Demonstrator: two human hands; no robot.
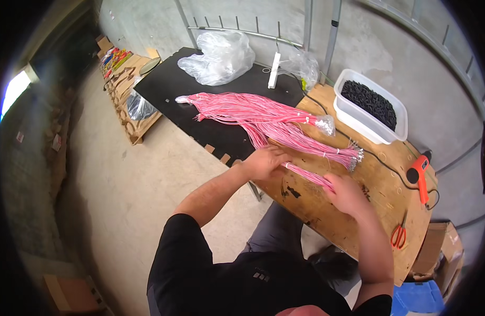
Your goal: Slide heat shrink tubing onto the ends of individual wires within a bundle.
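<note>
Long bundles of pink wires lie across a black mat and a wooden tabletop. My left hand rests on the wires near the table's front edge, its fingers curled over a thin bunch. My right hand grips the end of that same thin pink bunch, which stretches between both hands. Metal-tipped wire ends fan out just beyond my right hand.
A white plastic tub of small black parts stands at the back right. An orange heat gun and orange-handled scissors lie on the right. Clear plastic bags sit at the back. Cardboard boxes and a blue bin stand on the floor.
</note>
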